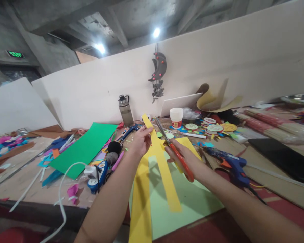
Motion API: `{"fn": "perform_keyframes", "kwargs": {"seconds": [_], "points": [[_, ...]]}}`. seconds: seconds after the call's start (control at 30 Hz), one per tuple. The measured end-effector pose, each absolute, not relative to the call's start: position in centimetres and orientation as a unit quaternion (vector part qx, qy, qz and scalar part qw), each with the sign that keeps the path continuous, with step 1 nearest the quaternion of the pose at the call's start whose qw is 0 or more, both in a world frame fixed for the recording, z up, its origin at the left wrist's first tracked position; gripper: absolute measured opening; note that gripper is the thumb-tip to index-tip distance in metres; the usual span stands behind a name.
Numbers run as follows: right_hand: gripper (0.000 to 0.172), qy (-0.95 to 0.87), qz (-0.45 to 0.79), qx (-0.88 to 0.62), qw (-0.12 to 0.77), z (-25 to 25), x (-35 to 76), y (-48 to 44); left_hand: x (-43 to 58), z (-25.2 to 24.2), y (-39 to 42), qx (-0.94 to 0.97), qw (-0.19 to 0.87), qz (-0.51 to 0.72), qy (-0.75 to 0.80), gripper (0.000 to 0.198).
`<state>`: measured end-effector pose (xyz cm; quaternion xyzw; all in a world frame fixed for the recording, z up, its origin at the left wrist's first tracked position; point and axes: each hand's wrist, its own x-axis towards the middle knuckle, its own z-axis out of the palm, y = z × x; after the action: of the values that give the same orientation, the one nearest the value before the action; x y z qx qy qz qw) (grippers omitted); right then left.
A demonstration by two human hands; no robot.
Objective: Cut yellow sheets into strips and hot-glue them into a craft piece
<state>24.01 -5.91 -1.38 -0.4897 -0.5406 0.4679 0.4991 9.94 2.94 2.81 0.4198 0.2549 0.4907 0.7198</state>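
Note:
My left hand (141, 140) is closed, pinching a long yellow strip (164, 172) near its upper end. The strip hangs down at a slant over a pale green sheet (192, 202). Scissors (180, 158) with orange-red handles are in my right hand (183, 155), their blades pointing up and away, just right of the strip. Whether the blades touch the strip I cannot tell. More yellow paper (140, 216) lies under my hands, partly on the green sheet. My right fingers are partly hidden behind the scissors.
A green sheet (83, 152), a blue power strip (98, 177) with a white cable and a dark bottle (126, 111) are at left. To the right lie a blue glue gun (229, 162) and a black tablet-like slab (283, 158). Paper cups (176, 118) stand behind.

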Motion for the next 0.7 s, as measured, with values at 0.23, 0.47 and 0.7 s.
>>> {"fn": "perform_keyframes", "kwargs": {"seconds": [0.23,0.47,0.7], "points": [[0.031,-0.515,0.513,-0.514,0.456,-2.4,24.1,-5.2,10.6,2.0,2.8,0.446,0.700,0.500,0.247,0.027],[0.023,-0.515,0.513,-0.519,0.450,-3.7,24.2,-4.7,10.5,1.9,2.9,0.441,0.675,0.510,0.299,0.029],[0.026,-0.520,0.507,-0.542,0.423,-3.6,24.6,-4.6,10.7,1.7,3.0,0.433,0.684,0.515,0.280,0.027]]}}
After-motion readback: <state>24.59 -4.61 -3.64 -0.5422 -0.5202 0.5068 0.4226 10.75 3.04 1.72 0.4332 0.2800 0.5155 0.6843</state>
